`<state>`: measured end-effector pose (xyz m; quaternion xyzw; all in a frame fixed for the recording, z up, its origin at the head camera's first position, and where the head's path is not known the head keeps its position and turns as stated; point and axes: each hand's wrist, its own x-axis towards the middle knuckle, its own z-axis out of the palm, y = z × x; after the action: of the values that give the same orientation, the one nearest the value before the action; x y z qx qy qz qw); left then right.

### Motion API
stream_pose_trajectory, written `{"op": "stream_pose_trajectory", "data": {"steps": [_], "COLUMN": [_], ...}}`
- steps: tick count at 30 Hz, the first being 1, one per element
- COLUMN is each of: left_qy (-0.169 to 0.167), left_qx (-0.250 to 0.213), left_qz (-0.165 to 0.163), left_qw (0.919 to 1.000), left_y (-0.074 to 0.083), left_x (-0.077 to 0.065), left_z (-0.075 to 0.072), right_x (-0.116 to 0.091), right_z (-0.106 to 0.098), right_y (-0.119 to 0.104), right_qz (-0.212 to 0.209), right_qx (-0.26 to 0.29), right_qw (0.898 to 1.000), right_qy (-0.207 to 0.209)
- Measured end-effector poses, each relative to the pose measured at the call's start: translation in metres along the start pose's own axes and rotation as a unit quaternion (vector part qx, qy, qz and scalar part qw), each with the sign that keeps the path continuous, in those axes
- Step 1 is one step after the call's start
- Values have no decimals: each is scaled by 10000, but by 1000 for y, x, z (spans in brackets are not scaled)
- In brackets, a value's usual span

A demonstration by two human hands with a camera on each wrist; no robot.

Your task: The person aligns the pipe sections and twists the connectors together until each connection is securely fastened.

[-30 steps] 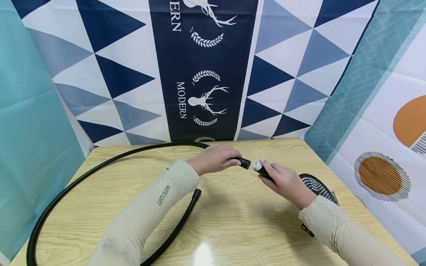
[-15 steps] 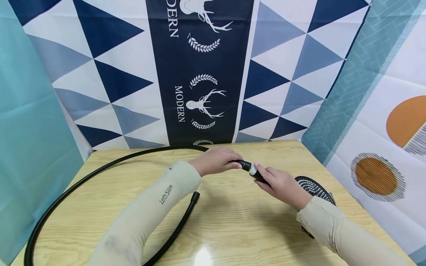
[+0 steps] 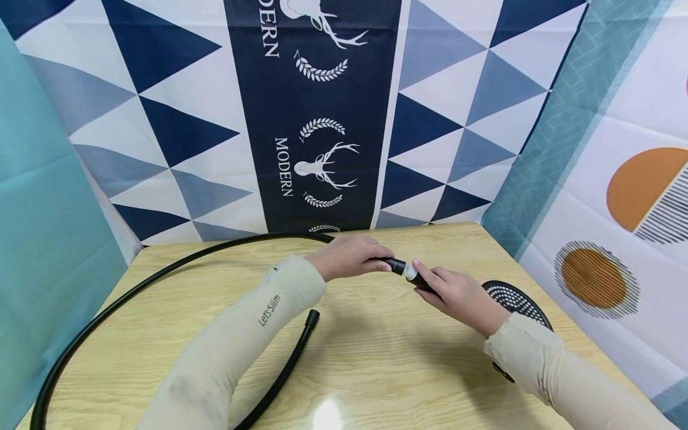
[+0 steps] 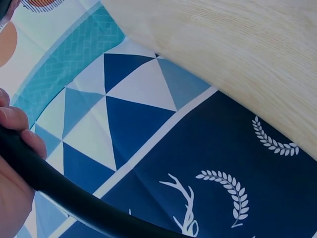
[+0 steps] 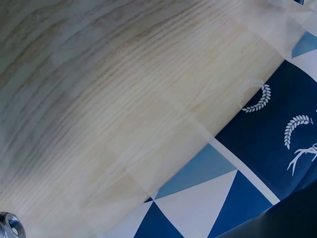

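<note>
My left hand point(image 3: 352, 258) grips a black shower hose point(image 3: 231, 243) just behind its end fitting point(image 3: 396, 266). In the left wrist view its curled fingers point(image 4: 14, 119) wrap round the hose. My right hand point(image 3: 457, 292) holds the black handle point(image 3: 422, 282) of a shower head, thumb side near a white collar point(image 3: 411, 272). Hose fitting and white collar meet end to end above the table. The perforated face point(image 3: 517, 300) of the shower head shows behind the right wrist, partly hidden by it.
The hose loops left over the wooden table point(image 3: 376, 364), its other end point(image 3: 312, 319) lying near the left forearm. A small dark fitting point(image 3: 503, 372) sits by the right sleeve. Patterned cloth point(image 3: 322, 119) hangs behind the table and at both sides.
A second ago a gap separated the hose end from the white collar. The right hand brought the handle left until the two met; over the last half second they stay together.
</note>
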<state>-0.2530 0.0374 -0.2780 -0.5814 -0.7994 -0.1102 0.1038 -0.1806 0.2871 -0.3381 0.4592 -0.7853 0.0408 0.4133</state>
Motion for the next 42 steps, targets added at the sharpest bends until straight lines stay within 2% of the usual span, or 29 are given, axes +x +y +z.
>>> {"op": "stream_pose_trajectory", "data": {"steps": [5,23,35,42], "left_qy": [-56,78,173,173], "left_qx": [95,165,234,401], "left_qz": [-9,93,-17,31], "left_qw": [9999,9998,9996,9990], "left_y": [-1,-4,-2,0], "left_x": [2,3,2,0], "left_z": [1,-1,-1,-2], "right_x": [-2,3,5,3], "right_z": [0,-5,-2,-4], "right_y": [1,1,1,-3], "right_qz": [23,388,128,200], "right_qx": [34,-17,-15,-167], "right_qw": [10000,9986,9997,9989], "right_qy": [-65,-361,-202,-382]}}
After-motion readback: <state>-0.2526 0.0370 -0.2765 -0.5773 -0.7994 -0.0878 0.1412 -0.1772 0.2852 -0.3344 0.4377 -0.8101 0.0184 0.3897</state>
